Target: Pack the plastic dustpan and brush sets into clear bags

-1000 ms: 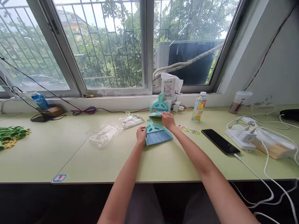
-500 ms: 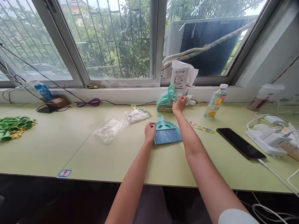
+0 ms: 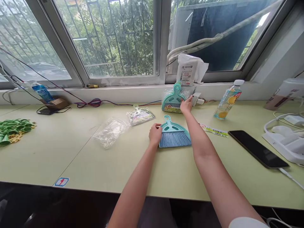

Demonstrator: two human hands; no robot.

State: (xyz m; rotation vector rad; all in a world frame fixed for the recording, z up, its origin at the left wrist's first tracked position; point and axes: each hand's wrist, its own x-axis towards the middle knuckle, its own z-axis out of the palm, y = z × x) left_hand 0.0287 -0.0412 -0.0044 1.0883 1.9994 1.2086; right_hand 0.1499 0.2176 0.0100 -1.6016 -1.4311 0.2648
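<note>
A teal hand brush point(image 3: 175, 136) with blue bristles lies flat on the table, over a dustpan whose teal edge shows around it. My left hand point(image 3: 155, 134) grips the left edge of this set, fingers bent. Farther back, several packaged brush and dustpan sets point(image 3: 176, 97) lean upright by the wall, with clear film and a yellow label strip on the front one. My right hand point(image 3: 186, 104) closes on their right edge; part of its grip is hidden. Left of the loose set lies another set in a clear bag point(image 3: 140, 116).
Crumpled clear plastic point(image 3: 111, 131) lies on the left. On the right are a loose label strip point(image 3: 215, 131), a drink bottle point(image 3: 228, 100), a phone point(image 3: 257, 148) on its cable and a white power strip point(image 3: 285, 142). A white package point(image 3: 190, 71) stands behind the sets.
The packaged sets by the wall have been straightened, so their handles line up and the front label shows more. My left hand stays on the loose set. The view has shifted slightly.
</note>
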